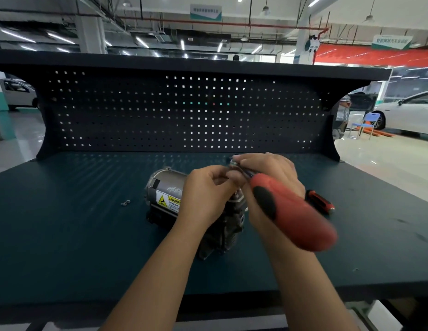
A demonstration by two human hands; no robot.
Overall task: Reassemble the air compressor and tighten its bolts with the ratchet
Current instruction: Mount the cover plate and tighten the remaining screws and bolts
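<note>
The air compressor (168, 197) lies on the dark bench, its silver motor cylinder with a yellow warning label to the left and its black body partly hidden under my hands. My right hand (268, 177) grips the ratchet (291, 211) near its head, and the red and black handle points toward me, blurred. My left hand (205, 192) pinches at the ratchet's head just above the compressor; what its fingertips hold is too small to tell. Two small bolts (126, 203) lie loose on the bench left of the compressor.
A second red and black handled tool (320, 203) lies on the bench (64, 235) right of my hands. A black pegboard (184, 111) closes off the back of the bench. Cars and a blue chair stand in the workshop beyond.
</note>
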